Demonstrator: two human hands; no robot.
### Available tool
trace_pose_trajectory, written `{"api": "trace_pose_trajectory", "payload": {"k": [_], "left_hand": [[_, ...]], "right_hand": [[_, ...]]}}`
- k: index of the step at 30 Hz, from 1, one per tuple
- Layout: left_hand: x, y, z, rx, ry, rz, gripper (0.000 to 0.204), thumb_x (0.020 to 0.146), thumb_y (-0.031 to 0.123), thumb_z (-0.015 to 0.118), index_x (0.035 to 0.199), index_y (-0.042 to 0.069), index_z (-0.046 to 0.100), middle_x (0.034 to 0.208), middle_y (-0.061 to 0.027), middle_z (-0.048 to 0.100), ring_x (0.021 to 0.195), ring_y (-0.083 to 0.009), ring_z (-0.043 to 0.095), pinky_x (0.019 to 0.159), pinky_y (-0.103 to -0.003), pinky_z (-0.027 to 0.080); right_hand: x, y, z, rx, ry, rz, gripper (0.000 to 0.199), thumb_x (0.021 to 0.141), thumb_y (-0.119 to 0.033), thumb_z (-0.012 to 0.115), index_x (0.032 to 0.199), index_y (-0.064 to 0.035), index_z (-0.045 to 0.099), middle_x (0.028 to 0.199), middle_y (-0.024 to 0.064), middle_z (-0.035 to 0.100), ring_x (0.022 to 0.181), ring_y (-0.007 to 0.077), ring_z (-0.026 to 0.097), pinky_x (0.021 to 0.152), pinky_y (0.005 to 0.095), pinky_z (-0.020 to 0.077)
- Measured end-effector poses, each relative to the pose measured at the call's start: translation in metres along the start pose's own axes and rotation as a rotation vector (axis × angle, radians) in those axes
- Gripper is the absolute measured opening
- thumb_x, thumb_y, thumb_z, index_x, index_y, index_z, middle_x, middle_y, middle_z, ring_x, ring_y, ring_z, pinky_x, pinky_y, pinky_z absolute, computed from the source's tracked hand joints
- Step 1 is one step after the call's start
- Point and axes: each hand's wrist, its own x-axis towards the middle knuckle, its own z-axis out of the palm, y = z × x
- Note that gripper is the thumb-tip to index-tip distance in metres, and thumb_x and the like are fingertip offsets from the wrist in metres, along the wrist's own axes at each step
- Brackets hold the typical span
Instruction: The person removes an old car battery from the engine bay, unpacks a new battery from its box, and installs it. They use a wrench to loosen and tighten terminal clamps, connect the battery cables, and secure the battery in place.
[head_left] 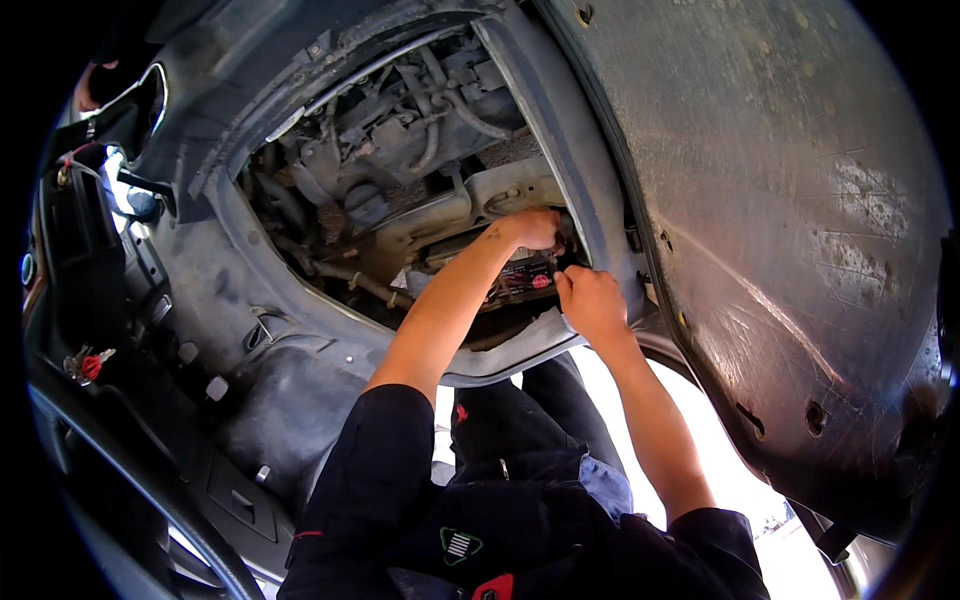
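Observation:
Both my hands reach into an opening in a vehicle's cab, at its near right corner. My left hand [535, 229] has its fingers curled down by the right end of a dark boxy battery [520, 278], which bears a label with a red round mark. What those fingers grip is hidden. Just nearer and to the right, my right hand [594, 300] is closed, thumb and forefinger together beside the battery's right end. Whatever lies in that pinch is too small to make out. My left forearm covers part of the battery.
Beyond the battery lies a dusty engine [400, 130] with hoses and a round dark cap [366, 204]. A grey frame [590, 190] rims the opening. To the right stands a large scratched metal panel [760, 230]. At left are a steering wheel [140, 480] and keys with a red tag [91, 367].

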Motion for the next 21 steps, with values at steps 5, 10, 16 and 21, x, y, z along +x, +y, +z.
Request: {"api": "trace_pose_trajectory", "payload": {"k": [5,10,16,21], "left_hand": [[-0.004,0.011,-0.004,0.089,-0.011,-0.168,0.039,0.078,0.039,0.071,0.106,0.011,0.072,0.109,-0.0153,0.070,0.105,-0.0297,0.065,0.089,-0.040,0.050],[-0.017,0.006,0.000,0.038,0.204,0.101,0.045,0.081,0.037,0.068,0.115,0.008,0.066,0.123,-0.0159,0.064,0.115,-0.0320,0.060,0.095,-0.040,0.048],[-0.003,0.003,-0.003,0.134,-0.036,-0.046,0.032,0.086,0.028,0.060,0.110,0.008,0.069,0.117,-0.0149,0.068,0.110,-0.0328,0.063,0.091,-0.040,0.050],[-0.020,0.018,-0.008,-0.005,0.007,-0.003,0.031,0.082,0.023,0.066,0.112,0.018,0.073,0.109,-0.0079,0.072,0.103,-0.0282,0.067,0.090,-0.036,0.051]], "right_hand": [[0.032,-0.016,-0.035,0.163,0.299,-0.181,0.025,0.090,-0.024,0.064,0.103,-0.0031,0.061,0.094,0.0208,0.063,0.081,0.0433,0.064,0.075,0.0493,0.0521],[0.054,-0.030,-0.012,-0.141,0.056,-0.135,0.026,0.093,-0.027,0.058,0.100,-0.0033,0.066,0.095,0.0196,0.068,0.085,0.0422,0.067,0.076,0.0500,0.0544],[0.029,-0.003,-0.003,0.011,0.229,-0.221,0.022,0.094,-0.026,0.059,0.086,-0.0063,0.061,0.081,0.0161,0.068,0.075,0.0404,0.066,0.066,0.0499,0.0527],[0.018,0.025,0.014,0.227,0.400,-0.377,0.013,0.089,-0.015,0.066,0.084,-0.0057,0.059,0.082,0.0143,0.067,0.070,0.0363,0.065,0.062,0.0440,0.0537]]}}
